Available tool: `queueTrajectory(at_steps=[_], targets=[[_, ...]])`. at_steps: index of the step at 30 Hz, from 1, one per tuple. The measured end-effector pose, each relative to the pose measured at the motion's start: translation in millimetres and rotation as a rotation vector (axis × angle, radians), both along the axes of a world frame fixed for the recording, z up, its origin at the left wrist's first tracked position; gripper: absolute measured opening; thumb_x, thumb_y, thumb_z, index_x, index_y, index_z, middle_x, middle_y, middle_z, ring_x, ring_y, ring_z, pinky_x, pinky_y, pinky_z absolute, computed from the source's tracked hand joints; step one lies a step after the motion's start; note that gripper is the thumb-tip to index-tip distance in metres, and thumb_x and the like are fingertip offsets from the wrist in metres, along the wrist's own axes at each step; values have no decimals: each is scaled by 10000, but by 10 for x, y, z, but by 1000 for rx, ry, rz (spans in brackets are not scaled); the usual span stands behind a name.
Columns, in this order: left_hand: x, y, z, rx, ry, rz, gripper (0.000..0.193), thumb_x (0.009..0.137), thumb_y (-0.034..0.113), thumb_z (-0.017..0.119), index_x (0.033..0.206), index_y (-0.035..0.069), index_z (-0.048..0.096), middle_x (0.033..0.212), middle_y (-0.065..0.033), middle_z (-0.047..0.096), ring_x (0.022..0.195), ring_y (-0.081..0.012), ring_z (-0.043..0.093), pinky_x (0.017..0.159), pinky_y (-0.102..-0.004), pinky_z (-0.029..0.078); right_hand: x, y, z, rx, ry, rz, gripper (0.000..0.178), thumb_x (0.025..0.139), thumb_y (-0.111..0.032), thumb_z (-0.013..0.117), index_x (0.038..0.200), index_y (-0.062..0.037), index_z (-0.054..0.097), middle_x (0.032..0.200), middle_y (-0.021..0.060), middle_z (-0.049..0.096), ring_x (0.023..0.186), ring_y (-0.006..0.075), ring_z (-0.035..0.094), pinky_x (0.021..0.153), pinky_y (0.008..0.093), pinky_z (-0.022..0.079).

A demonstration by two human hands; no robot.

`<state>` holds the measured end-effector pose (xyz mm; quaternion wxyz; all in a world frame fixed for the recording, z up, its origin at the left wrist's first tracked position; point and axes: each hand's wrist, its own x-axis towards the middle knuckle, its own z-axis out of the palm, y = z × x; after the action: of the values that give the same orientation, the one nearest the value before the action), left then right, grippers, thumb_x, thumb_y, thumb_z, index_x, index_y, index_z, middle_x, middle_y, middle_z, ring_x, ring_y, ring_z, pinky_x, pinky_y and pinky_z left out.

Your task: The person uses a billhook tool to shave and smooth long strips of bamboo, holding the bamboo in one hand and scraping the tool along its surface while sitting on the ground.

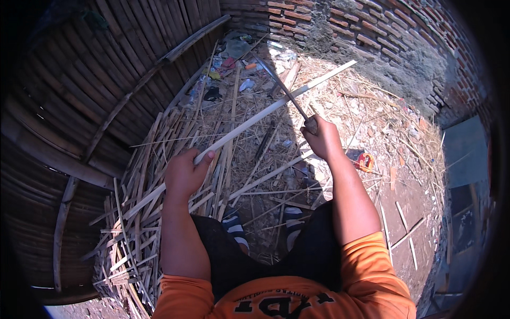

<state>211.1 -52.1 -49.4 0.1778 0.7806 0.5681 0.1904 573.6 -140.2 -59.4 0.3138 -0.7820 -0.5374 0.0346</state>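
A long, pale bamboo strip [268,110] slants up from lower left to upper right in front of me. My left hand [183,174] is closed around it toward its lower part, with the thumb along the top. In my right hand [325,140] is a machete [274,78], gripped by its dark handle. Its long narrow blade points up and to the left, away from me, and crosses the strip. Whether the blade touches the strip or only passes over it I cannot tell.
Many split bamboo strips [139,212] lie heaped at the left, beside a slatted bamboo wall [127,58]. A brick wall [366,32] stands at the back. Straw, shavings and litter cover the ground. A red-and-yellow packet [364,161] lies near my right forearm.
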Motion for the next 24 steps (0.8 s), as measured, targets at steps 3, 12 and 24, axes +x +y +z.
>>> queueTrajectory(at_steps=[3, 12, 24], targets=[[115, -42, 75, -22, -8, -7, 639, 913, 668, 636, 922, 36, 732, 685, -174, 650, 689, -383, 663, 618, -474, 489, -403, -60, 17, -153, -184, 271, 307, 823, -181, 737, 1098, -85, 643, 864, 196, 720, 869, 414, 703, 767, 511, 550], [64, -87, 75, 17, -8, -13, 594, 911, 620, 672, 903, 28, 725, 681, -183, 644, 665, -383, 649, 622, -476, 484, 224, 38, -49, -29, 88, 15, 361, 847, -247, 752, 1105, -8, 669, 912, 262, 717, 889, 440, 703, 765, 479, 541], [22, -50, 64, 94, -110, -37, 633, 953, 632, 602, 855, 12, 679, 660, -183, 626, 671, -383, 650, 618, -487, 472, 210, 24, -7, 58, 49, -69, 309, 842, -220, 734, 1114, -85, 676, 831, 222, 707, 838, 430, 697, 741, 492, 541]])
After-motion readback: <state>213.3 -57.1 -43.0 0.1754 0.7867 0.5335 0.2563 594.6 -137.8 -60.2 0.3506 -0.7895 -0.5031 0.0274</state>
